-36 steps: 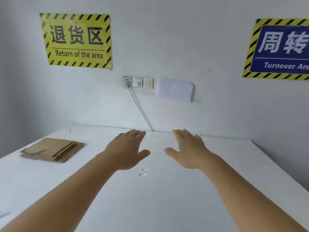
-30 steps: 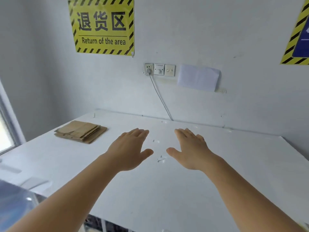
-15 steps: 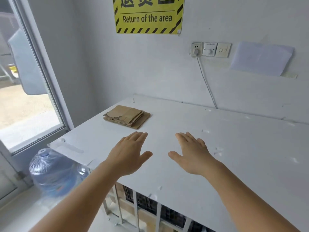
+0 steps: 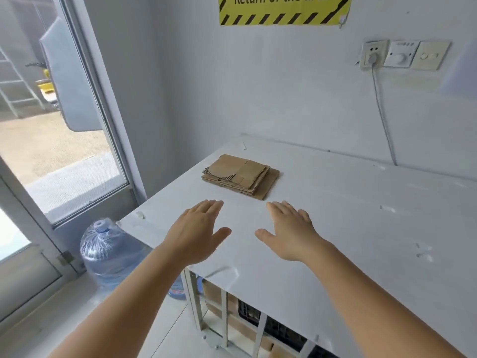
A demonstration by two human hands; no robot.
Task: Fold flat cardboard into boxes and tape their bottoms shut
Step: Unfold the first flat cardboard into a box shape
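Observation:
A small stack of flat brown cardboard (image 4: 241, 176) lies on the white table (image 4: 361, 228) near its far left corner. My left hand (image 4: 197, 232) and my right hand (image 4: 290, 231) are stretched out palm-down over the table, side by side, just short of the stack. The fingers of both are straight and hold nothing. No tape is in view.
A big water bottle (image 4: 108, 251) stands on the floor by the table's left end, next to a glass door (image 4: 59, 125). A cable (image 4: 382, 117) hangs from a wall socket down to the table's back edge. Crates and cardboard sit under the table (image 4: 258, 321).
The view has swung left and down, bringing the door and water bottle into sight. The cardboard stack now lies just ahead of my hands, which keep the same open pose.

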